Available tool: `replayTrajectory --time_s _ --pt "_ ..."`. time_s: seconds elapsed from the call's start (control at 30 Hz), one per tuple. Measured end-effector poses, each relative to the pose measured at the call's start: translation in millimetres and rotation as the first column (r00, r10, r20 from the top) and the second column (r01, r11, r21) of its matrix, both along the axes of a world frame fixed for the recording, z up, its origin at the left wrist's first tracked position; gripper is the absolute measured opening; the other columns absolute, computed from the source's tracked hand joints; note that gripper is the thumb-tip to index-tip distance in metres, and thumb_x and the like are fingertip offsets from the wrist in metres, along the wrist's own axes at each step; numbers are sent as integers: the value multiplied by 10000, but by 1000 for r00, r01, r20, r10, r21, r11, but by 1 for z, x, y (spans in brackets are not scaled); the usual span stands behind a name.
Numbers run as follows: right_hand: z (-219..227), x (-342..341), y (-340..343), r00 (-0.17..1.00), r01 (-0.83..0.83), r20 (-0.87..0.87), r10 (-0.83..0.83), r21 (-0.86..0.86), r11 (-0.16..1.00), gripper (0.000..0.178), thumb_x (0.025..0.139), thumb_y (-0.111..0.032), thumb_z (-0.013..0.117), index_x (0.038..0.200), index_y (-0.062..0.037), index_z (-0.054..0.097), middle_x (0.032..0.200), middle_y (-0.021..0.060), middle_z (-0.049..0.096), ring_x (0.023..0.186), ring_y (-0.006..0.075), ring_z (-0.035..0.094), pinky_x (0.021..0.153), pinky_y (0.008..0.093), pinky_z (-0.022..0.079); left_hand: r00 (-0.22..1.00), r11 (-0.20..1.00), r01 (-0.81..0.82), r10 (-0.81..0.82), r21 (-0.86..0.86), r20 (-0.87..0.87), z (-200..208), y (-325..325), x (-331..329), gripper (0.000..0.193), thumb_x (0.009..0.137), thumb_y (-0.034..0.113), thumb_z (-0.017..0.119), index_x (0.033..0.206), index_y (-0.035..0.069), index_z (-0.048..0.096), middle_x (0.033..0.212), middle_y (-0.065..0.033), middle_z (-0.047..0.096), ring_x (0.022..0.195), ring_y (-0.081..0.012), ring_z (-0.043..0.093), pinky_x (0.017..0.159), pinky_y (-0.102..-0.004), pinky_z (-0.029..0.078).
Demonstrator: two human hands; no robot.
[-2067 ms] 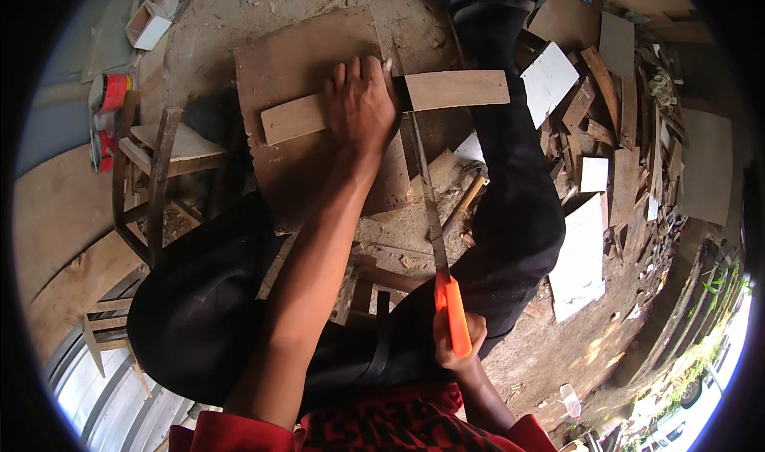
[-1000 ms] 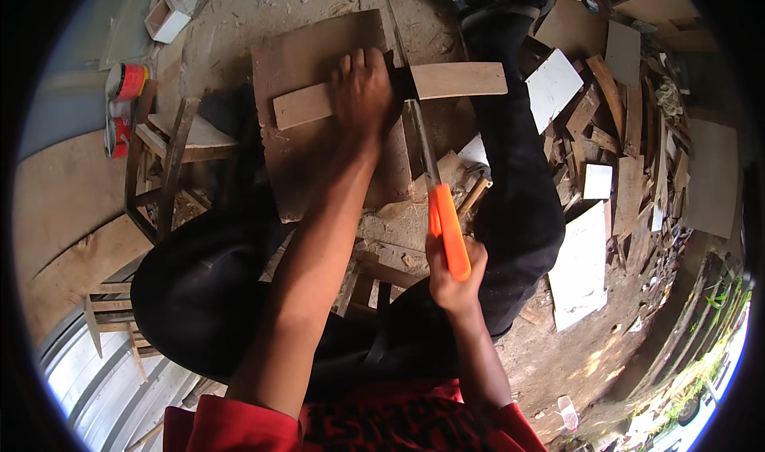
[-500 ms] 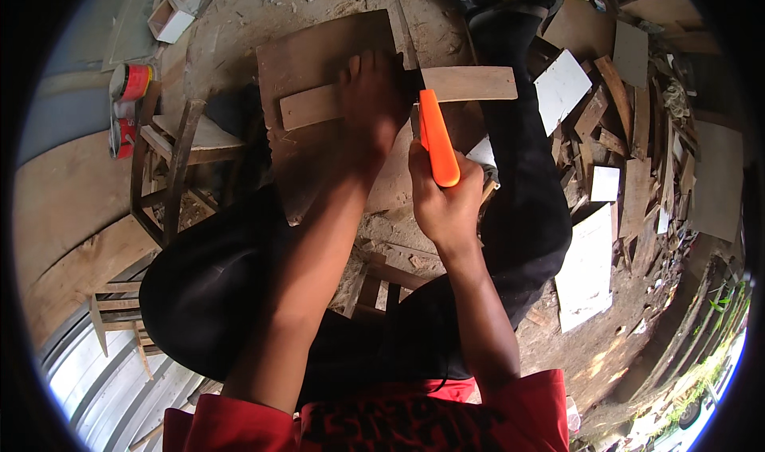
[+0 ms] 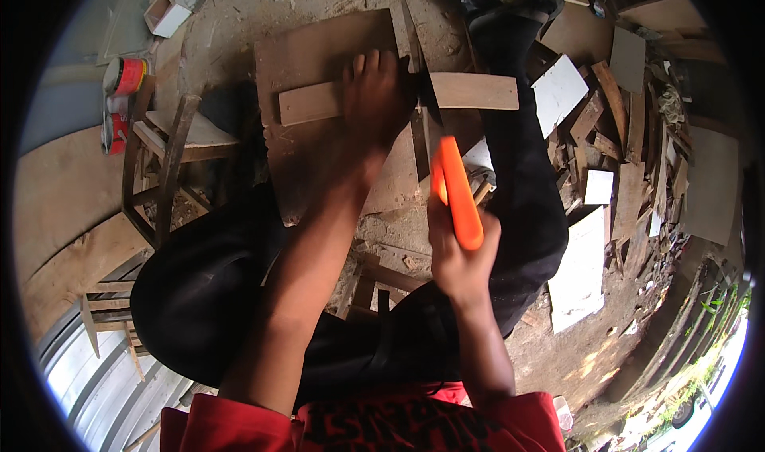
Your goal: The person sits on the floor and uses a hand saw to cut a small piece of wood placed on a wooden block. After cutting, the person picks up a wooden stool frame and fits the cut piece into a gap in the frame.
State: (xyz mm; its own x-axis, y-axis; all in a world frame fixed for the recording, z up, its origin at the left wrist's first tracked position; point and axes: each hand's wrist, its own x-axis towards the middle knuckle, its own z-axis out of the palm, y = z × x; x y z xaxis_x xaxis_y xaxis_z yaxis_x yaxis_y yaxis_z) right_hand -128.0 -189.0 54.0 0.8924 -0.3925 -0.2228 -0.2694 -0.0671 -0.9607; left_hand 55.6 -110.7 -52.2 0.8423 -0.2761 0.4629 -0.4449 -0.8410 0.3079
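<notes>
My right hand point(image 4: 466, 254) is closed round the orange handle point(image 4: 458, 201) of a handsaw. The saw's dark blade point(image 4: 422, 66) points away from me and crosses a narrow, slightly curved wooden strip point(image 4: 476, 92). My left hand point(image 4: 378, 93) presses the strip down, its fingers bent over the far edge, just left of the blade. Under the strip lies a wide brown board point(image 4: 327, 50), and the strip's right end sticks out past it over my leg. The blade's contact with the strip is partly in shadow, so the depth of any cut cannot be told.
Wood offcuts point(image 4: 629, 189) and white panels point(image 4: 578, 269) are heaped on the right. A wooden frame like a small stool point(image 4: 175, 149) stands at the left, beside red cans point(image 4: 119, 129). A small white box point(image 4: 166, 14) lies at the far left.
My right hand has drawn the saw back toward me and slightly right, so the handle sits farther from the strip. My left hand stays on the strip.
</notes>
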Motion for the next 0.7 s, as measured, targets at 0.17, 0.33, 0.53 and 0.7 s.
replayTrajectory --time_s 0.17,0.33,0.53,0.7 --pt "-4 48 5 999 29 23 -29 -2 1000 316 940 -149 636 695 21 530 535 10 482 523 59 411 464 288 351 996 998 -41 45 50 -81 2 -6 -1 277 807 296 669 905 50 587 905 -124 588 917 -307 566 799 -444 446" --pt "22 -101 21 994 -100 -48 94 -150 984 243 850 -18 658 653 -8 516 505 42 467 447 69 418 418 286 333 997 998 -64 64 14 48 -10 3 -3 181 910 220 560 881 49 613 917 -155 640 909 -330 598 799 -452 452" --pt "26 -104 9 994 -109 -22 107 -218 970 235 846 -46 654 658 -2 521 531 25 483 448 71 438 419 272 324 994 995 -87 84 44 69 -19 5 2 193 921 224 550 854 53 608 860 -144 632 879 -325 600 805 -455 445" --pt "-17 64 1 995 25 96 -20 -53 998 312 938 -160 615 699 21 531 529 -8 462 529 48 411 461 282 342 994 999 -39 41 20 -103 -2 -6 -3 248 785 245 644 927 47 595 924 -130 597 966 -304 565 852 -460 439"
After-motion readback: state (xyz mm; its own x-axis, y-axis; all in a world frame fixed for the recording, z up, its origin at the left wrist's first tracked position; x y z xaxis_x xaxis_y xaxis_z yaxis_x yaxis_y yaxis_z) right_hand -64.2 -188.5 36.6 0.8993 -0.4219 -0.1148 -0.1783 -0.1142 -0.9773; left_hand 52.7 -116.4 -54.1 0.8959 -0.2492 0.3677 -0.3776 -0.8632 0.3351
